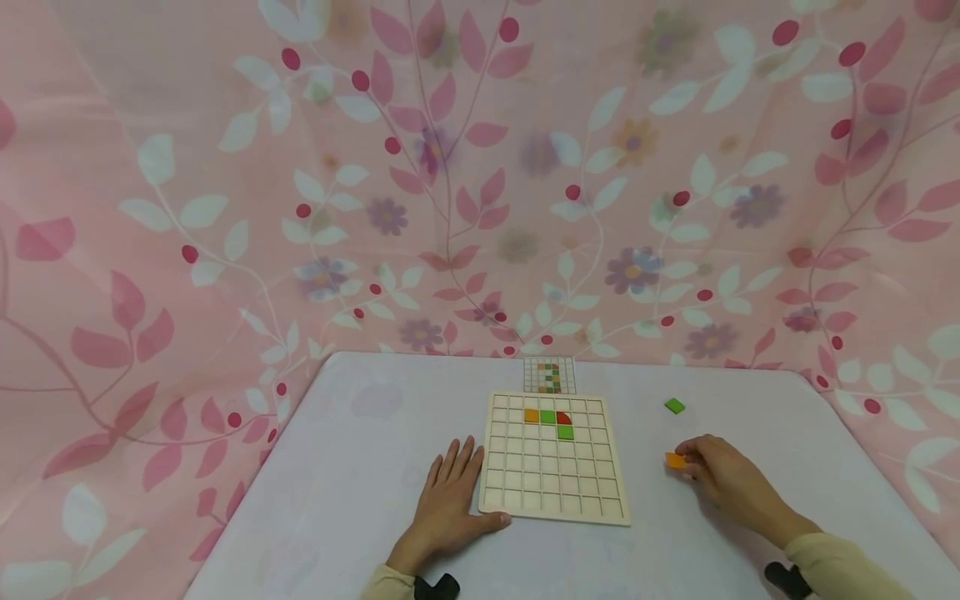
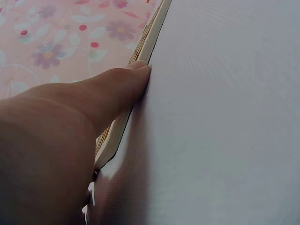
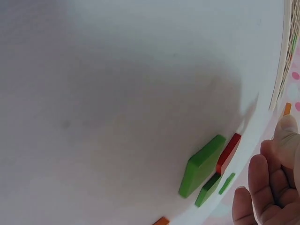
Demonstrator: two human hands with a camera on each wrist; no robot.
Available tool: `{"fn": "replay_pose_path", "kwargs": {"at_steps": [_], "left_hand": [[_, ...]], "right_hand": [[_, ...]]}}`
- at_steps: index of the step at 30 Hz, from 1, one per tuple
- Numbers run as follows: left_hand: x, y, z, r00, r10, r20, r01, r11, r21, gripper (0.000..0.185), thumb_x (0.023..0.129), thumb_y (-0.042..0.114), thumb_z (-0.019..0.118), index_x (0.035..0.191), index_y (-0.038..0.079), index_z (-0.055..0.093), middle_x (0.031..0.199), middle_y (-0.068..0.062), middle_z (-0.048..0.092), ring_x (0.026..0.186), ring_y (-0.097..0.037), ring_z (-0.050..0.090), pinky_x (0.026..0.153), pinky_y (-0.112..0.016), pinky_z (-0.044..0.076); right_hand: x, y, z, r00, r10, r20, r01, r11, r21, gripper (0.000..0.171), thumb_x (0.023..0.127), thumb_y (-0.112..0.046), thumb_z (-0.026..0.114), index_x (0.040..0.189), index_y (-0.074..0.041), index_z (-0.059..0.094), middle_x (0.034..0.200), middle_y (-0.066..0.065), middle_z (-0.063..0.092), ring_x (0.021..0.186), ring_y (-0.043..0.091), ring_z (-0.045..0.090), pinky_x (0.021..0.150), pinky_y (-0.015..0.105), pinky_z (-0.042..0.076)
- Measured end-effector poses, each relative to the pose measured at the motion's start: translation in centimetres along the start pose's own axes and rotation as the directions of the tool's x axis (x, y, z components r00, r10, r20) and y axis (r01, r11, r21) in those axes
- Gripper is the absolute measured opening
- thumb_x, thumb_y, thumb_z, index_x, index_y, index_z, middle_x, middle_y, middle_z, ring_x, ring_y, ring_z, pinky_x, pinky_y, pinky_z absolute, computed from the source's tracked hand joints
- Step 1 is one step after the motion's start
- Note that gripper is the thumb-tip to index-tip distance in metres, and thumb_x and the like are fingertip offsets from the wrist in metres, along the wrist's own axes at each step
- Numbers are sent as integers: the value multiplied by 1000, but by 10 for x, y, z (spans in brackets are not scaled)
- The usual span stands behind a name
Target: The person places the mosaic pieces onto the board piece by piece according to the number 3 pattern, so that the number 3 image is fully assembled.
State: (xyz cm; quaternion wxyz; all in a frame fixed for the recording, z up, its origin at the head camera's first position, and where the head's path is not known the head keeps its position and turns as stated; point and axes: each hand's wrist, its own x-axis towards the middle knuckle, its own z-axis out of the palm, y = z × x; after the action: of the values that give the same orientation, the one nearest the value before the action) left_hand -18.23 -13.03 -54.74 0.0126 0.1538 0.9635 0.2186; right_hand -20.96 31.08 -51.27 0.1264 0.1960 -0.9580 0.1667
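Observation:
A square wooden grid board (image 1: 551, 483) lies on the table. Near its top sit an orange tile (image 1: 532, 416), a green tile (image 1: 547, 417) and a red round-edged tile (image 1: 564, 418) side by side, with another green tile (image 1: 566, 432) below the red one. My left hand (image 1: 448, 500) rests flat by the board's lower left corner, fingers straight along the left side, its thumb (image 2: 119, 84) against the near edge. Right of the board, my right hand (image 1: 731, 483) pinches an orange square tile (image 1: 676, 460) between thumb and fingertips, the other fingers curled loosely.
A small pattern card (image 1: 530, 385) stands behind the board. One green tile (image 1: 675, 406) lies at the right. In the right wrist view, more green tiles (image 3: 201, 166), a red tile (image 3: 228, 153) and an orange piece (image 3: 161, 221) lie on the white table (image 1: 360, 483). A flowered cloth (image 1: 450, 208) hangs behind.

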Motion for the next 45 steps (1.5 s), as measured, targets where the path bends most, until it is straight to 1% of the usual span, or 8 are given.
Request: {"fn": "replay_pose_path", "kwargs": {"at_steps": [3,8,11,16,22,26,36,45], "left_hand": [[-1,0,0,1000,8,-7,-8,1000,2,109,77,77,60,158,12,25,166,-8,15,153,-32,7,120,-57,9],[-1,0,0,1000,10,-17,-10,1000,-4,109,77,76,61,157,11,26,166,-9,16,153,-33,8,119,-58,9],[-1,0,1,1000,10,-24,-10,1000,-4,109,77,76,61,157,12,26,166,-8,16,153,-32,7,119,-57,9],[0,0,2,999,17,-44,-18,1000,-4,109,76,76,62,157,11,27,165,-9,17,153,-33,9,118,-58,10],[0,0,0,1000,5,-24,-5,1000,0,109,77,77,61,158,13,25,166,-6,14,153,-30,6,120,-56,8],[0,0,0,1000,4,-12,-4,1000,7,110,77,79,59,158,14,24,166,-6,14,154,-30,5,120,-56,8],[-1,1,-2,1000,18,-24,-18,1000,5,109,78,77,59,158,12,25,166,-8,16,153,-32,7,120,-57,10],[-1,1,-1,999,20,-28,-20,1000,1,109,77,76,60,157,11,27,165,-9,17,153,-33,9,119,-58,11]], "right_hand": [[3,-4,3,1000,6,6,-6,1000,14,23,85,-9,76,105,-8,65,95,-5,63,84,8,58,75,33,56],[9,-14,8,1000,-15,-13,16,999,49,24,83,-7,78,103,-9,66,94,-6,62,82,5,56,72,29,55],[14,-20,10,1000,-21,-4,21,998,58,23,83,-8,78,104,-10,66,94,-7,62,82,4,54,72,27,54],[23,-30,14,1000,-11,10,10,998,64,23,85,-11,77,106,-12,67,95,-8,63,84,6,55,73,29,54],[32,-40,26,999,-35,24,33,994,107,22,86,-9,76,106,-12,66,95,-8,63,85,5,56,75,28,54],[38,-48,32,998,-14,55,7,991,130,22,87,-12,75,107,-13,67,95,-8,62,84,4,55,75,27,53],[51,-64,43,993,14,116,-34,985,169,21,88,-19,75,107,-15,66,92,-11,60,81,5,51,75,25,51],[65,-81,47,985,60,160,-93,973,209,21,89,-21,75,108,-16,67,92,-10,60,81,7,52,76,27,51]]}}
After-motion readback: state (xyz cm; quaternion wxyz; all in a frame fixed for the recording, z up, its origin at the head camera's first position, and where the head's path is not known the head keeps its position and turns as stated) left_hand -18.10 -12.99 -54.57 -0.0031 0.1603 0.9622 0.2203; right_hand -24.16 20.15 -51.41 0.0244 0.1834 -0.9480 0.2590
